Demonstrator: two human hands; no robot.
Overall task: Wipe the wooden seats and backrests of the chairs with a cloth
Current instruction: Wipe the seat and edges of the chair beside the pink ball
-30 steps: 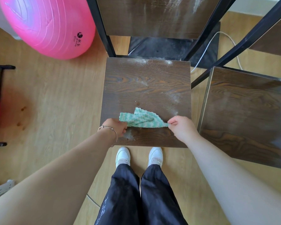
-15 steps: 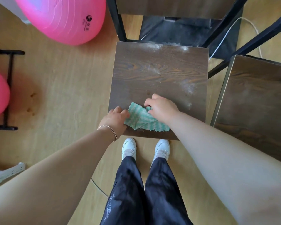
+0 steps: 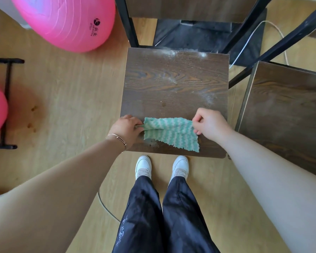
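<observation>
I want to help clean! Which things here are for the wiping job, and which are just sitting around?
For the job:
green striped cloth, held by left hand and right hand
dusty wooden chair seat
second chair seat

Just sitting around:
pink exercise ball
black metal stand
white cable

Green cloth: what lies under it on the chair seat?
The green cloth is stretched between the left hand and right hand over the chair seat. White dust shows at its lower edge; the wood beneath is hidden.

Left hand (image 3: 126,127), right hand (image 3: 209,125): pinched grips
</observation>
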